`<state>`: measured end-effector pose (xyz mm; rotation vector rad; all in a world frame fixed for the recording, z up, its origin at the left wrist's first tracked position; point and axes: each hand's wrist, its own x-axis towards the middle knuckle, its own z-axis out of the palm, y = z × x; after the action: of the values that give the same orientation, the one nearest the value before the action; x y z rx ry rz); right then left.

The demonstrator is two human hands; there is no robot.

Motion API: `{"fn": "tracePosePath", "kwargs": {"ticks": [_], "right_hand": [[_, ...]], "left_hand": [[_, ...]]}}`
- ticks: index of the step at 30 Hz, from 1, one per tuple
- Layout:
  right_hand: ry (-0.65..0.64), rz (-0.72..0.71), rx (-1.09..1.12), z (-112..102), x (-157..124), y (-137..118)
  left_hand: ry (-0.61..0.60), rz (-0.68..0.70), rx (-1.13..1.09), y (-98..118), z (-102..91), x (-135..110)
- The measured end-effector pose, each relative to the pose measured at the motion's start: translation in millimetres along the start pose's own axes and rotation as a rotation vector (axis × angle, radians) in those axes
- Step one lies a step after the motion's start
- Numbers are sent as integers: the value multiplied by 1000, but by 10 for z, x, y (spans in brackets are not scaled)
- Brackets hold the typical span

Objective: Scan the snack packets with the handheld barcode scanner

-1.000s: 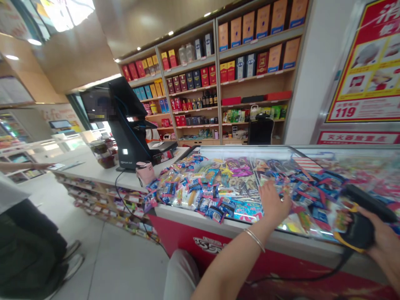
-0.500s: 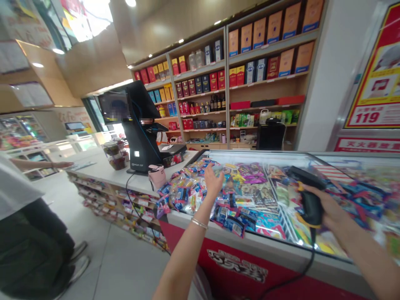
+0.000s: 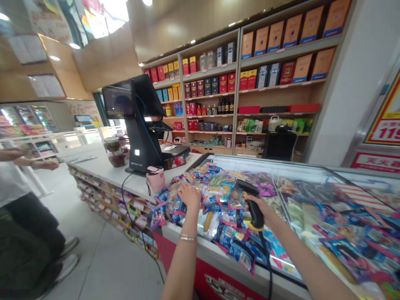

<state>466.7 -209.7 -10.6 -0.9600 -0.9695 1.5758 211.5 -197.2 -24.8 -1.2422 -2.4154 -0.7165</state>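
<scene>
The person's left hand (image 3: 189, 196) lies palm down on a heap of foil snack packets (image 3: 206, 204), its fingers open and slightly curled against the wrappers, with a thin metal bangle (image 3: 188, 238) on the wrist. Whether the fingertips pinch a packet cannot be told from this view. The right hand (image 3: 256, 207) is closed around the grip of a black-and-yellow handheld barcode scanner (image 3: 252, 205), whose head tilts forward and points toward the packets just beside it. The scanner's black cord (image 3: 267, 260) drops from the butt of the grip, over the freezer's front edge. The heap lies on the glass top of a display freezer (image 3: 306, 171), spreading toward its left end, and some packets slump over the front rim above the red front panel (image 3: 218, 283). Neither hand lifts a packet clear, and most of the heap lies spread out between and beyond the hands; how many packets have been scanned cannot be told. More printed packets lie under the glass to the right. Beyond the freezer stand a pink pouch (image 3: 155, 179) and a black checkout terminal (image 3: 143, 125) on a white counter (image 3: 93, 166). Another person's hand (image 3: 46, 165) reaches out at the far left, in front of shelves of boxed liquor (image 3: 212, 87).
</scene>
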Motion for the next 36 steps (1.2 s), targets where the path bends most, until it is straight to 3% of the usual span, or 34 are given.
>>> {"fn": "tracePosePath", "kwargs": {"ticks": [8,15,18,21,24,30,36], "right_hand": [[-48,4,-31,-32,-54,59],[-44,7,-2,-38,-50,82],[-47,-15,12,-38,-59,75],[-35,-46,-15,-14,-94,48],[-4,-105,-97,23,-149,4],[-40,-190,-329,53,-193,-49],[-84,-251,-364,37,-160,-10]], "left_hand": [[-180,60,67,17,-36,-4],[-316,180,-3,67,-66,178],[-239,271,-237,142,-54,242],[-122,344,-620,233,38,216],[-107,354,-853,291,181,139],[-89,389,-941,287,327,82],[-11,463,-980,279,322,70]]}}
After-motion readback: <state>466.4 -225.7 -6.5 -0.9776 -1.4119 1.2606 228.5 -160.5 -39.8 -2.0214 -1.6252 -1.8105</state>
